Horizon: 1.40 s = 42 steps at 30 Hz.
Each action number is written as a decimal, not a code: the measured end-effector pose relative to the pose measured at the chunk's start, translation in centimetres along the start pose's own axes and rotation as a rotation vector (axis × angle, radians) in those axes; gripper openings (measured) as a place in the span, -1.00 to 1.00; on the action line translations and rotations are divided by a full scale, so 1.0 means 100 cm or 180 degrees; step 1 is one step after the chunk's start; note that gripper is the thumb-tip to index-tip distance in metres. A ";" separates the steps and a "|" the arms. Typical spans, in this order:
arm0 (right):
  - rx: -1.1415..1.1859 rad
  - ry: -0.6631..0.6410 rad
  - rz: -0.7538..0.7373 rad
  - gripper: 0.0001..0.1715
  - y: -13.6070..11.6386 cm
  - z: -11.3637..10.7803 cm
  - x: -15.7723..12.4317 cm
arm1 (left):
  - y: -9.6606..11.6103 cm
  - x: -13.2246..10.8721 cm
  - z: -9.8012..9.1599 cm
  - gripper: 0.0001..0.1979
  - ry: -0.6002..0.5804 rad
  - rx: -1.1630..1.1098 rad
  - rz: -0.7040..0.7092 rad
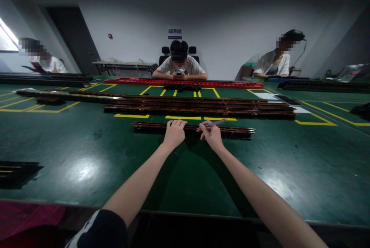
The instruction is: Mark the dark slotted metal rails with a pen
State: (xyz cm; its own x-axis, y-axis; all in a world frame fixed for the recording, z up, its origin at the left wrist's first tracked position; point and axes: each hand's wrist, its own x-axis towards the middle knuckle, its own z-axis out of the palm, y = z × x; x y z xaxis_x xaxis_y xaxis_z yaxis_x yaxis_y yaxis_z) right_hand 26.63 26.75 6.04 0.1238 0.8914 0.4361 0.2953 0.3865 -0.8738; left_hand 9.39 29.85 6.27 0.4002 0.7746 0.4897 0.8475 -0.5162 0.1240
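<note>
A long dark brown strip (237,130) lies crosswise on the green table (86,151) in front of me. My left hand (174,132) rests on its middle, fingers curled over the top edge. My right hand (211,133) sits just to the right on the same strip, closed round a slim pen-like tool (217,123) that points to the right.
Behind the strip lie several longer dark strips (199,108) over yellow floor-style markings (316,121). A red rail (185,83) runs farther back. Three other people sit at the far side. Dark trays (15,172) sit at the left edge.
</note>
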 end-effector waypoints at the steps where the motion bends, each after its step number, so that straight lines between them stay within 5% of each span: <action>1: -0.0005 0.0008 0.0003 -0.39 0.000 0.000 0.000 | 0.000 0.000 0.000 -0.56 -0.0004 -0.0010 0.0024; 42: -0.0018 0.0031 0.0047 -0.38 -0.003 -0.001 0.000 | 0.001 0.001 0.002 -0.62 -0.0183 0.0054 0.0149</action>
State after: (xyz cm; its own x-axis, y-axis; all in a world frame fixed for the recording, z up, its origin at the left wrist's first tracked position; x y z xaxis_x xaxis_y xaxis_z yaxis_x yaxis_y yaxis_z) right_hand 26.65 26.68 6.30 0.1373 0.8946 0.4253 0.2987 0.3719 -0.8789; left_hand 9.56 30.00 6.12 0.4585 0.7698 0.4441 0.8329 -0.5465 0.0871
